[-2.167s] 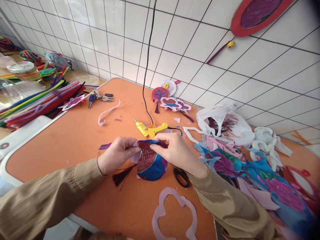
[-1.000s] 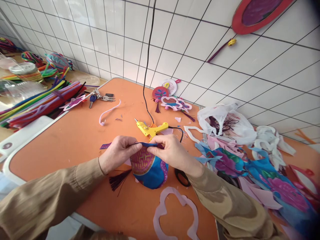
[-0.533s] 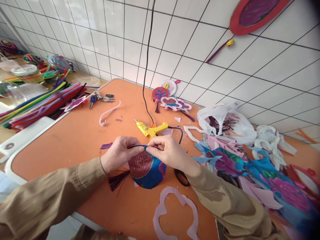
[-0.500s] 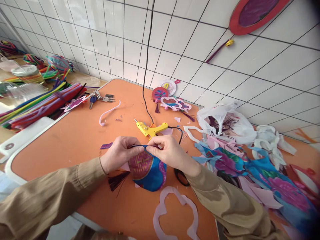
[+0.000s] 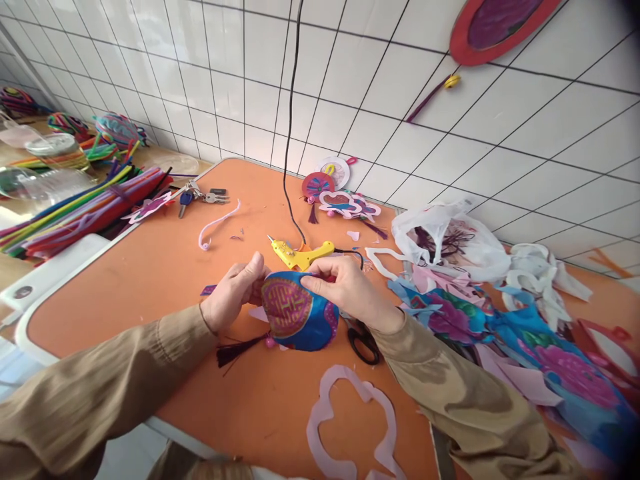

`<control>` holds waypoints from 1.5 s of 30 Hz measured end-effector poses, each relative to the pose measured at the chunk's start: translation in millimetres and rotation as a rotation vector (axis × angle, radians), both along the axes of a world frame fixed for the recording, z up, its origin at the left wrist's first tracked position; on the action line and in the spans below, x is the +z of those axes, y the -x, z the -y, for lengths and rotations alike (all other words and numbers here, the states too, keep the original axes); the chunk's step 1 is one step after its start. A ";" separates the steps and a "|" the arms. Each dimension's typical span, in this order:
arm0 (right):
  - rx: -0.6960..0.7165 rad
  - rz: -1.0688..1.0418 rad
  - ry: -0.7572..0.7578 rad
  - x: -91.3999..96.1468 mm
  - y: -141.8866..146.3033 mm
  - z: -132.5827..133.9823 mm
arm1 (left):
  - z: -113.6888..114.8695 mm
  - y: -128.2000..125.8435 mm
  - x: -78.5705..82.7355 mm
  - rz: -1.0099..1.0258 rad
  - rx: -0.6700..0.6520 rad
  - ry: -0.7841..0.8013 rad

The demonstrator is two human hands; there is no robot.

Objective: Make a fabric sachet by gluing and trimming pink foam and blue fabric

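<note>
Over the orange table (image 5: 150, 280) both my hands hold a blue satin fabric piece (image 5: 300, 313) with a purple and gold round pattern. My left hand (image 5: 235, 297) grips its left edge, fingers closed. My right hand (image 5: 345, 290) pinches its top right edge. A dark purple tassel (image 5: 235, 351) with a pink bead hangs out to the lower left of the piece. A yellow glue gun (image 5: 299, 253) lies just beyond my hands. Black scissors (image 5: 361, 340) lie partly under my right wrist.
A pink foam cut-out outline (image 5: 350, 433) lies near the front edge. Blue and pink fabric scraps (image 5: 500, 340) and a white plastic bag (image 5: 450, 243) crowd the right. Pipe cleaners (image 5: 75, 207) and keys (image 5: 197, 195) lie at the left. Finished ornaments (image 5: 340, 200) sit by the tiled wall.
The fabric piece has tipped up so its patterned face shows more fully. My left thumb has lifted and both hands have shifted slightly up the table. The tassel followed.
</note>
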State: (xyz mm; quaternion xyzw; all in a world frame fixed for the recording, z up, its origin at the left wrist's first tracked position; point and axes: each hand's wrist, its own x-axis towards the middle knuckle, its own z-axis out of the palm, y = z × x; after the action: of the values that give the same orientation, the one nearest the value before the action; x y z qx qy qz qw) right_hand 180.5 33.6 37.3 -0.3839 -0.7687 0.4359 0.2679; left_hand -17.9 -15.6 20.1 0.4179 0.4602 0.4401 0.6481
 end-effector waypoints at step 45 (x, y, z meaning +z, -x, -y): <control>-0.048 -0.088 0.183 1.6 7.6 -12.4 | -4.6 4.5 -11.5 0.176 0.123 -0.030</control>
State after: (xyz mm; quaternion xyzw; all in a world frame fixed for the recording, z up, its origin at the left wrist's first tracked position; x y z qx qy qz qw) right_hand 172.8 45.9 38.8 -0.4056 -0.7035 0.5144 0.2756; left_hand -22.4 -11.0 8.5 0.3583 0.4196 0.5207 0.6514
